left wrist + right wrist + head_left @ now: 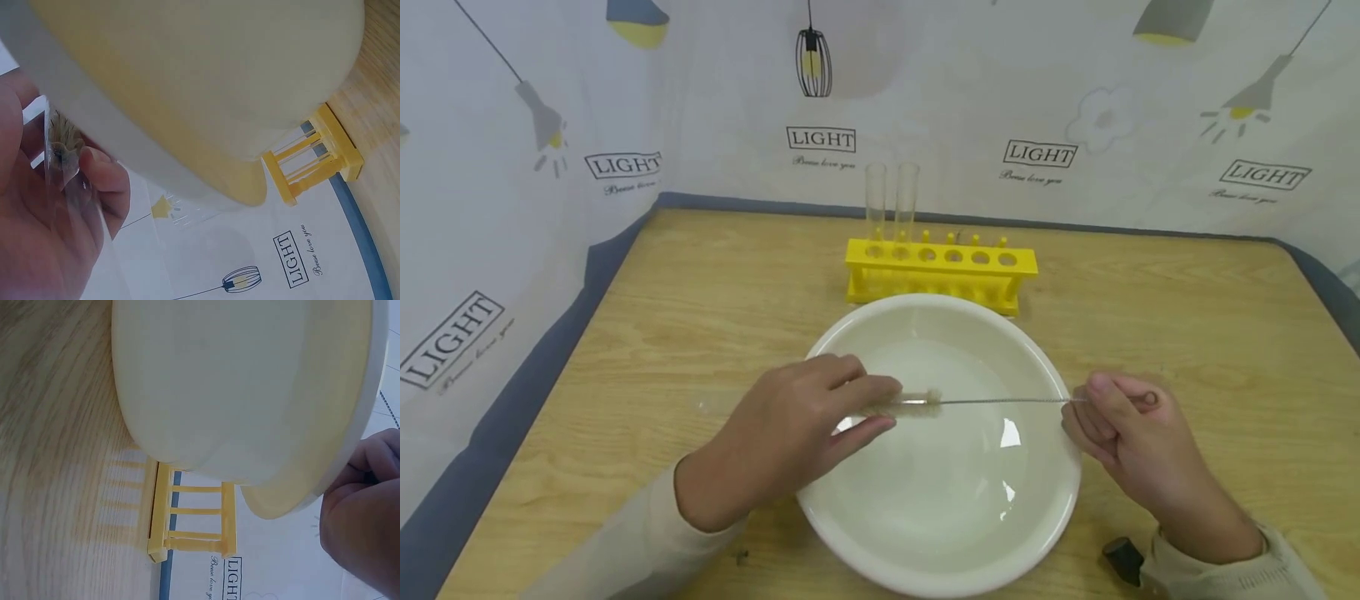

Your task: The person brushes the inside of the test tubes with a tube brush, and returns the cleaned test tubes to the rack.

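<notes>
My left hand [797, 417] holds a clear glass test tube [94, 228] level over the left side of a white basin [1070, 475]. The tube's rounded end points left, past the wrist. Inside the tube lie the bristles of a test tube brush [1000, 401], a few of them showing at its mouth. From there the brush's twisted wire handle runs right, across the basin. My right hand [1150, 450] pinches that wire near its looped end, by the basin's right rim. Water with bright reflections sits in the basin.
Behind the basin stands a yellow test tube rack [940, 268], with two upright glass tubes [907, 200] at its left end. A black stopper-like piece [1122, 558] lies beside my right sleeve. Printed cloth [925, 100] hangs around the wooden table [737, 275].
</notes>
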{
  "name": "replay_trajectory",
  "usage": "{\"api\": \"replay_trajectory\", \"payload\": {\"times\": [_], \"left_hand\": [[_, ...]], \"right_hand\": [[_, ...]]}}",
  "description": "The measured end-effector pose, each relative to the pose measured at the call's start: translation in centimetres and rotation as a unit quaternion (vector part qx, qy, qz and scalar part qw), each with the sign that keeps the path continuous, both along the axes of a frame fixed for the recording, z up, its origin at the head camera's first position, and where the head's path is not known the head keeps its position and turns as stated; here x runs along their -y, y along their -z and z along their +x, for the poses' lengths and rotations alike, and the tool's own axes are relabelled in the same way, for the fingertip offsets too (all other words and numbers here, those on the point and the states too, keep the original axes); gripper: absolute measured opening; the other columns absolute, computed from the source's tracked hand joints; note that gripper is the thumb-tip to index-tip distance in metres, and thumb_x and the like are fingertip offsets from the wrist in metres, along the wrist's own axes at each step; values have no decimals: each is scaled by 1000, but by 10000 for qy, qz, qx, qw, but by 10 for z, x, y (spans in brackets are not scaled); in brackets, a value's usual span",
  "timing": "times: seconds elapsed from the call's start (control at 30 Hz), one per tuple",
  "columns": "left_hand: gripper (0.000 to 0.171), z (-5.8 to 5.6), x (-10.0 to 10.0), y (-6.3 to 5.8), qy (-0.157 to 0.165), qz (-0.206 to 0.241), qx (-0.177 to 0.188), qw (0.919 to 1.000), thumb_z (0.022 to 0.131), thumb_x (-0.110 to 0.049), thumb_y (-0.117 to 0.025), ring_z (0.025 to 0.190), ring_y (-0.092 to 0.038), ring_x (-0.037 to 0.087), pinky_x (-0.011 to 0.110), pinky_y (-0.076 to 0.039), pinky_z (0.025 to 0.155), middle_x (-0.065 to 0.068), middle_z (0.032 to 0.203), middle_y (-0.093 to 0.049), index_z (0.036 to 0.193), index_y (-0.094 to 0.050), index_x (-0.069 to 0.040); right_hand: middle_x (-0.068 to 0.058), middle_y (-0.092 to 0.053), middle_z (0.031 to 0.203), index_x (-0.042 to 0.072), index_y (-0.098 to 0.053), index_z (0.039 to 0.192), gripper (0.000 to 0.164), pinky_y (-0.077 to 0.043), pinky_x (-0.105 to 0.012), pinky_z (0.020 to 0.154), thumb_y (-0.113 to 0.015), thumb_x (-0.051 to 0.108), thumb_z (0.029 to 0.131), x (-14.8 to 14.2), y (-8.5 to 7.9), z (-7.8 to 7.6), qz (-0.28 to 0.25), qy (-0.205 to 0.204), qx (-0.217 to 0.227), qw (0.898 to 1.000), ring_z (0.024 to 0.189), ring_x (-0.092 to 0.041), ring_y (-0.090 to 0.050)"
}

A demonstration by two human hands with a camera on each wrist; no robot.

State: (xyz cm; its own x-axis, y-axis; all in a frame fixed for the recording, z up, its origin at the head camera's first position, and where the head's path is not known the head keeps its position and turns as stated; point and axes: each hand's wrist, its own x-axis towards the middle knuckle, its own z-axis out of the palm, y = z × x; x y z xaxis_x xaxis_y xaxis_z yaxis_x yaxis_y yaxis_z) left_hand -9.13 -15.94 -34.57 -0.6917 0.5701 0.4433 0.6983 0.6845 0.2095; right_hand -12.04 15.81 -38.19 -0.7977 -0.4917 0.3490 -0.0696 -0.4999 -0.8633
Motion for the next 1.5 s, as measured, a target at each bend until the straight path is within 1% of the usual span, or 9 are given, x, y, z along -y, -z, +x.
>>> {"api": "replay_trajectory", "payload": {"times": [0.27, 0.6, 0.8, 0.97, 1.2, 1.3, 1.4, 1.43, 1.5], "left_hand": [[20, 0, -1, 1, 72, 86, -144, 9998, 85, -34, -65, 59, -45, 3, 15, -38, 50, -9, 80, -57, 101, -67, -24], [21, 0, -3, 2, 114, 89, -304, 9994, 83, -35, -67, 58, -43, 3, 14, -34, 47, -8, 79, -57, 100, -67, -23], [22, 1, -3, 1, 66, 35, -196, 9998, 84, -37, -65, 60, -44, 3, 15, -36, 48, -9, 80, -57, 101, -67, -24], [21, 2, -3, 1, 80, 44, -222, 9997, 84, -37, -65, 60, -44, 3, 14, -36, 48, -9, 79, -57, 101, -67, -24], [23, 2, -3, 0, 123, 116, -258, 9995, 84, -37, -65, 60, -44, 3, 15, -36, 49, -8, 80, -57, 103, -67, -24], [23, 2, -2, -1, 89, 153, -296, 9994, 84, -37, -66, 60, -45, 4, 16, -38, 50, -7, 79, -57, 102, -67, -23], [23, 1, -1, -2, 35, 216, -351, 9991, 83, -36, -67, 59, -47, 5, 17, -39, 50, -7, 79, -58, 102, -67, -23], [23, 1, -1, -2, 4, 215, -353, 9991, 83, -36, -67, 60, -47, 5, 17, -40, 50, -7, 79, -58, 101, -68, -23], [23, 0, 0, -3, -55, 208, -373, 9991, 83, -36, -66, 60, -48, 5, 17, -40, 49, -6, 79, -58, 101, -68, -23]], "right_hand": [[-2, -22, 55, 6, -20, 61, 41, -18, -25, 40, -9, -12, 96, 2, 1, 3, 312, 14, -251, 9992, 44, -13, -23], [-2, -23, 57, 4, -22, 63, 38, -21, -20, 40, -11, -15, 94, 5, 4, 6, 215, -140, -616, 9978, 44, -12, -25], [-3, -23, 57, 4, -21, 62, 38, -23, -18, 40, -14, -17, 93, 8, 3, 7, 207, -81, -869, 9960, 45, -11, -26], [-3, -24, 57, 3, -22, 62, 38, -23, -19, 40, -15, -17, 93, 8, 1, 8, 326, -26, -877, 9956, 44, -11, -27], [-4, -27, 56, 4, -30, 61, 41, -20, -26, 39, -14, -15, 94, 4, -5, 11, 942, 403, -420, 9938, 45, -15, -26], [-5, -27, 59, 1, -30, 63, 41, -20, -26, 39, -7, -12, 94, 2, -5, 9, 491, 169, -399, 9979, 46, -16, -26], [-6, -27, 61, -2, -30, 65, 40, -21, -23, 40, -4, -13, 94, 1, -4, 6, -59, 64, -575, 9983, 46, -15, -26], [-6, -27, 61, -3, -31, 66, 40, -21, -23, 40, -4, -13, 93, 1, -4, 5, -214, 88, -647, 9976, 46, -14, -26], [-6, -29, 61, -5, -34, 66, 39, -21, -23, 40, -7, -14, 93, 1, -5, 5, -251, 398, -720, 9963, 47, -13, -26]]}}
